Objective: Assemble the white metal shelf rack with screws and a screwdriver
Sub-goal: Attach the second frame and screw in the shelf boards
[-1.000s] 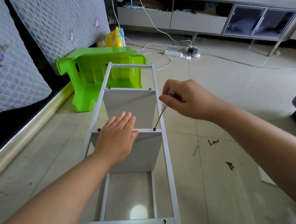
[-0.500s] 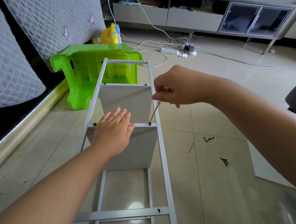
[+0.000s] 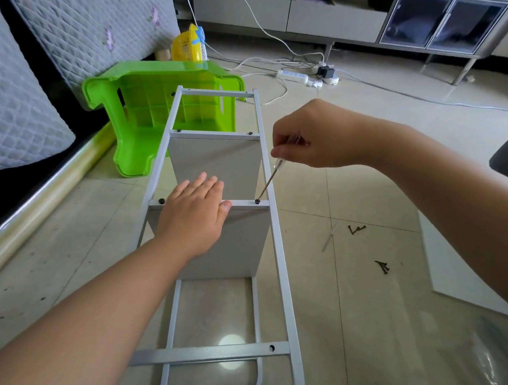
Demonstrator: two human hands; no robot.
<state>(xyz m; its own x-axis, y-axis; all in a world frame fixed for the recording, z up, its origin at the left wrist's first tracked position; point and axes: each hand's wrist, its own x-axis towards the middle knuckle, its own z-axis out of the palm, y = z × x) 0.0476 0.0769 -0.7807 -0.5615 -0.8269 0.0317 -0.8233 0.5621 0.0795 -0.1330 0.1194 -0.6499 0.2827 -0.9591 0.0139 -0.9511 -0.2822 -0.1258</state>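
Since the earlier frame almost nothing has moved: the right hand (image 3: 318,136) still pinches the screwdriver (image 3: 268,180), its tip on a black screw (image 3: 258,201) at the right end of the middle crossbar. The left hand (image 3: 193,217) lies flat, fingers straight, pressing the white shelf rack (image 3: 276,251), which lies on the floor. Two panels look already fixed with screws; the near crossbar shows an empty hole (image 3: 271,347), so I judge more remains. Loose screws (image 3: 382,266) wait on the floor. The green stool (image 3: 138,110), tipped over, holds nothing visible.
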